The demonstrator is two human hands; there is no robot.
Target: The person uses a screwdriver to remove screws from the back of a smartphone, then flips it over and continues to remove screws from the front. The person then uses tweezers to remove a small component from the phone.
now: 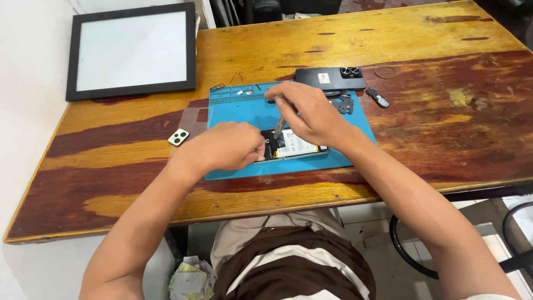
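I have one view only, from the camera on the head, looking steeply down and forward over my own forearms onto the wooden table [388, 44]. It sits fairly near: the blue work mat [233, 111] lies mid-frame, the far table edge near the top, my lap at the bottom.

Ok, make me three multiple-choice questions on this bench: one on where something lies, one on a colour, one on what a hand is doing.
1. Where does the opened phone lie?
A on the blue mat
B on the bare wooden table
C on the framed panel

2. What colour is the small camera cover left of the mat?
A red
B white
C blue

3. What is the right hand doing?
A resting flat
B holding a thin tool over the phone
C lifting the back cover

A: mat shows around it. B: pale piece, dark holes. B: fingers pinch the tool.
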